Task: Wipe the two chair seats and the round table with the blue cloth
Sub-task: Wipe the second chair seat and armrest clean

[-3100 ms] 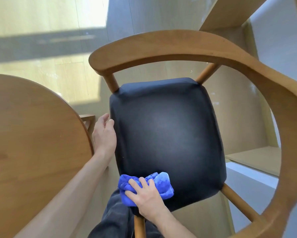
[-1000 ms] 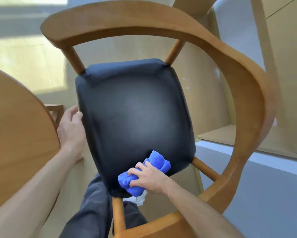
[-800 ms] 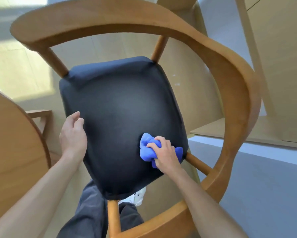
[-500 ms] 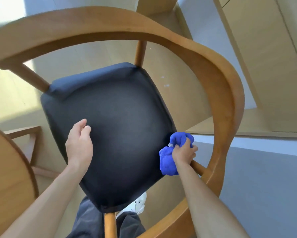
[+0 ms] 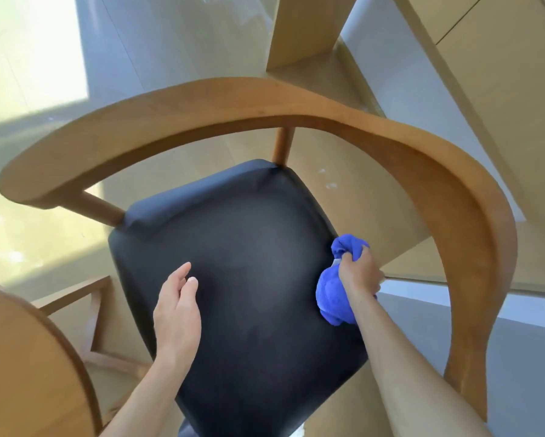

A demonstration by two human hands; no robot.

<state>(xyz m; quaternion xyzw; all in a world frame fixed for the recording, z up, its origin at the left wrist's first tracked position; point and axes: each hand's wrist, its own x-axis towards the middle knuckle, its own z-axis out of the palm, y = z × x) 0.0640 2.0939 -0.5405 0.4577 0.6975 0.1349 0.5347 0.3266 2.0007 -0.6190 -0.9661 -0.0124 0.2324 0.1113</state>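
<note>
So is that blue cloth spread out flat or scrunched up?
Scrunched up. The blue cloth bulges in a wad above and below the right hand gripping it at the seat edge.

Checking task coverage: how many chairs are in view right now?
1. The chair fills the centre, its black seat under the left hand and the right hand gripping the blue cloth. The second chair is out of frame.

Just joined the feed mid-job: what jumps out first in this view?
The black chair seat fills the middle, ringed by the curved wooden backrest. At its right edge the right hand holds the bunched blue cloth, while the left hand lies open over the seat's left part. A slice of the round table shows at bottom left.
</note>
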